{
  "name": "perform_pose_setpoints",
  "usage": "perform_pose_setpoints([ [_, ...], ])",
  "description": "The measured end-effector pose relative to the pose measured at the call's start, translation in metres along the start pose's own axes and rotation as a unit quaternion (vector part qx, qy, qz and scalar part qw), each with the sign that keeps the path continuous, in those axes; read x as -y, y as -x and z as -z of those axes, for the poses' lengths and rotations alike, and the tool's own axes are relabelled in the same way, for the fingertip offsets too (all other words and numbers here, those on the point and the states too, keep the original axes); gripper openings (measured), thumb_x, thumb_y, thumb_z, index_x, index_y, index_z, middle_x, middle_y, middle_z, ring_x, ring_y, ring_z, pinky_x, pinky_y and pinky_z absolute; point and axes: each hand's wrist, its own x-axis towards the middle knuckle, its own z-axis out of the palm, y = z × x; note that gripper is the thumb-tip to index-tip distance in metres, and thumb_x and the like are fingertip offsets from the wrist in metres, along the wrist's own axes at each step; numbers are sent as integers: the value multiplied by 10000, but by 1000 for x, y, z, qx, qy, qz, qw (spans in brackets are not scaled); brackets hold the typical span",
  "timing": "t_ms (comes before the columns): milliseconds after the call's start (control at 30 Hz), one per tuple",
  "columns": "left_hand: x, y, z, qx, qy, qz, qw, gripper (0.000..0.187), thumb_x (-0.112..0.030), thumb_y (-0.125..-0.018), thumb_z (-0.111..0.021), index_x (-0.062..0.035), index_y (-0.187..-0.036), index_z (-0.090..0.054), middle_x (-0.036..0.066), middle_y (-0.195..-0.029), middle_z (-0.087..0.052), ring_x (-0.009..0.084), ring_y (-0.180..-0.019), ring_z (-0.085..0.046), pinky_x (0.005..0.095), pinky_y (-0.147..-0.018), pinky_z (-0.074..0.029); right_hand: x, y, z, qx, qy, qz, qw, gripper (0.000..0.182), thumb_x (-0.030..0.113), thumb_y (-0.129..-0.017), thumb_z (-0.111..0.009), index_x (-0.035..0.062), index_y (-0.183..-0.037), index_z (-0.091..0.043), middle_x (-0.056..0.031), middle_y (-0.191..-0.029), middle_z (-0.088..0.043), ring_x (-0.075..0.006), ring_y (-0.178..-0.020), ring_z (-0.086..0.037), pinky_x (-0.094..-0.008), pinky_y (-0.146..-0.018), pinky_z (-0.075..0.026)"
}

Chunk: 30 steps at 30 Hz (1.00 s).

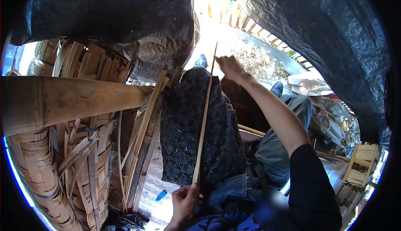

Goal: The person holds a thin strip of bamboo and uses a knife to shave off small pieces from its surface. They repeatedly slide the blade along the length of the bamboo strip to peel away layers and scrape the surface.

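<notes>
A long thin bamboo strip (203, 126) runs lengthwise over a dark patterned cloth (179, 143) that lies across my left leg. My left hand (186, 200) pinches the strip's near end, thumb on top, close to my body. Farther forward, my right hand (229, 66) is closed at the strip's far part, with the arm stretched out. The strip's tip sticks up a little past this hand. Whether a tool is in the right hand is too small and glare-washed to tell.
A thick bamboo pole (79, 101) juts in from the left above woven bamboo rolls (37, 168). Split bamboo slats (144, 122) lean beside the cloth. Dark sheeting (309, 26) hangs overhead. A small blue piece (161, 195) lies at the lower left; a wooden crate (361, 164) is at right.
</notes>
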Motion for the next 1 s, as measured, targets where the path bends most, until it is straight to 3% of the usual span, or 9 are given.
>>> perform_pose_setpoints([
  [100, -5, -5, 2, 44, 18, 13, 999, 282, -277, -894, -581, -4, -820, -589, 21, -637, -552, 83, -531, -518, 197, -457, -404, -70, -42, -20, -141, -53, -95, 984, 618, 449, -968, -261, -42, -751, -568, -211, -627, -578, -324, -556, -583, -453, -578, -479],
  [167, -9, -8, 4, 114, 57, 48, 991, 286, -308, -909, -552, -50, -791, -524, -28, -597, -444, 49, -490, -402, 190, -430, -307, -38, -8, 27, -90, -205, -229, 947, 690, 539, -941, -226, -46, -789, -557, -237, -742, -596, -358, -733, -597, -460, -729, -452],
  [233, -20, -11, 0, 127, 5, 37, 991, 292, -314, -920, -531, -67, -773, -484, -49, -589, -384, 37, -476, -339, 199, -423, -256, -32, 25, 19, -138, -166, -204, 955, 643, 477, -955, -257, -80, -892, -573, -310, -892, -556, -389, -784, -552, -459, -750, -441],
  [333, -34, -19, -6, 174, -38, 48, 983, 374, -402, -949, -418, -68, -794, -482, -38, -579, -378, 44, -464, -337, 204, -412, -273, -10, 100, 14, -188, -148, -20, 971, 506, 427, -969, -304, 2, -871, -560, -208, -680, -473, -325, -657, -489, -434, -681, -417],
  [433, -46, -33, -12, 191, -81, 35, 978, 445, -471, -952, -339, -76, -796, -472, -23, -543, -353, 52, -434, -323, 208, -390, -269, 34, 153, 42, -14, -246, -56, 968, 521, 395, -985, -266, 3, -688, -438, -105, -528, -351, -227, -499, -379, -387, -516, -334],
  [467, -47, -37, -12, 189, -82, 37, 978, 445, -471, -952, -339, -76, -796, -472, -23, -543, -353, 52, -434, -323, 208, -390, -269, 39, 168, 21, -153, -228, 89, 957, 484, 352, -981, -333, 6, -656, -424, -94, -488, -308, -224, -426, -316, -380, -442, -291],
  [567, -46, -54, -3, 266, -15, 101, 958, 486, -511, -949, -284, -93, -773, -457, -17, -501, -339, 57, -367, -285, 201, -358, -244, 84, 200, 38, -15, -289, 86, 953, 395, 306, -938, -472, 7, -682, -497, -116, -445, -417, -228, -341, -433, -372, -371, -337],
  [667, -38, -62, 4, 418, 242, 250, 839, 453, -475, -961, -279, -117, -731, -432, -30, -450, -327, 65, -284, -225, 191, -314, -198, 94, 207, 24, -14, -169, 121, 978, 419, 337, -925, -486, 6, -670, -510, -146, -467, -493, -285, -388, -527, -398, -400, -407],
  [1000, -11, -49, 4, 435, 408, 310, 741, 436, -435, -969, -300, -123, -684, -403, -34, -413, -307, 52, -268, -237, 191, -304, -192, 84, 181, 20, 63, -118, 60, 989, 412, 305, -931, -480, 4, -652, -516, -198, -520, -496, -368, -480, -527, -426, -444, -404],
])
